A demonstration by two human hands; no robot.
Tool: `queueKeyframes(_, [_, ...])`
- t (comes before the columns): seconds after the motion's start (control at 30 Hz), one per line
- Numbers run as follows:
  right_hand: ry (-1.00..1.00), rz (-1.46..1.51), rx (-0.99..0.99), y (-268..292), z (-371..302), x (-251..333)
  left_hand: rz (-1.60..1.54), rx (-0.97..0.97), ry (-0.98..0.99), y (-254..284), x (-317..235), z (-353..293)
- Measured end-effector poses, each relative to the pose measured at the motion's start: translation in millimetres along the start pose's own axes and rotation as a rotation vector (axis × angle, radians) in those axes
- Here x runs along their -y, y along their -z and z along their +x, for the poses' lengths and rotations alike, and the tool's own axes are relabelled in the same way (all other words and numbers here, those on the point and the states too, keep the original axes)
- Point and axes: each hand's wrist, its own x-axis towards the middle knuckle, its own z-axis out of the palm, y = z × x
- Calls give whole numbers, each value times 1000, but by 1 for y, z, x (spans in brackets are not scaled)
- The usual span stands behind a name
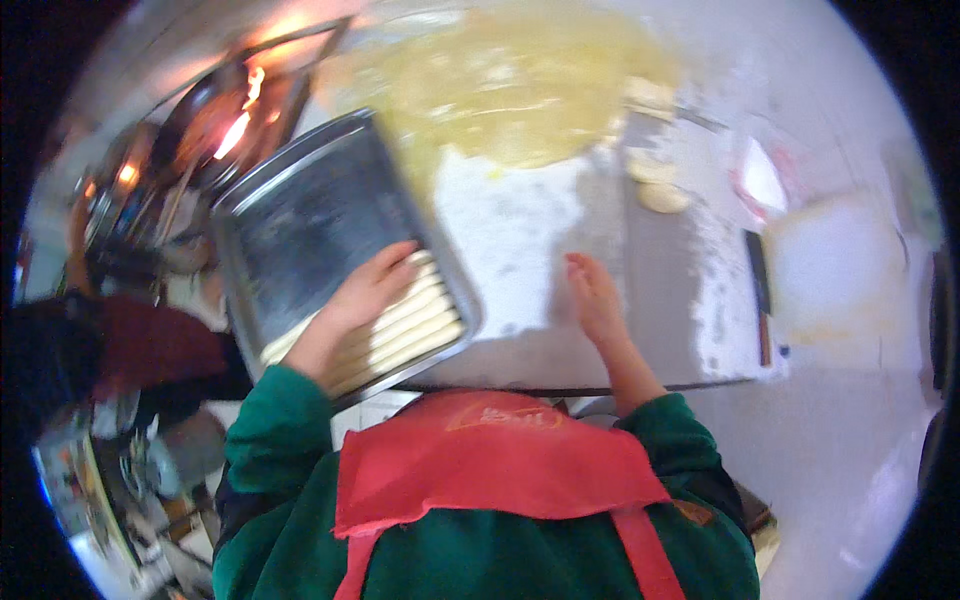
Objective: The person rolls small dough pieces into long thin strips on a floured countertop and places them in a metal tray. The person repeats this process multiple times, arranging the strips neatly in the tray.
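Observation:
My left hand (374, 289) lies over the far side of a row of pale dough strips (415, 325) in a dark metal baking tray (330, 140). Its fingers are stretched along the farthest strips and touch them; part of the dough is hidden under the hand. Several strips lie side by side along the tray's near end, and the rest of its bottom is bare. My right hand (598, 300) hovers edge-on over the table to the right of the tray, fingers loosely extended, holding nothing.
A wide yellowish, oily sheet of dough (500, 85) covers the far table. Small dough pieces (660, 185) lie right of it. Farther right are a knife (760, 295), a white board (835, 265) and a plastic bag (762, 180). Flames (235, 130) burn at the far left; another person (150, 345) stands left.

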Motion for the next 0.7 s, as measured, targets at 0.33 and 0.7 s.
queueKeyframes(0.33, [-546, 514, -408, 136, 65, -101, 89, -124, 153, 16, -10, 13])
queueKeyframes(0.7, [-274, -312, -342, 134, 215, -61, 152, -447, 90, -7, -26, -39])
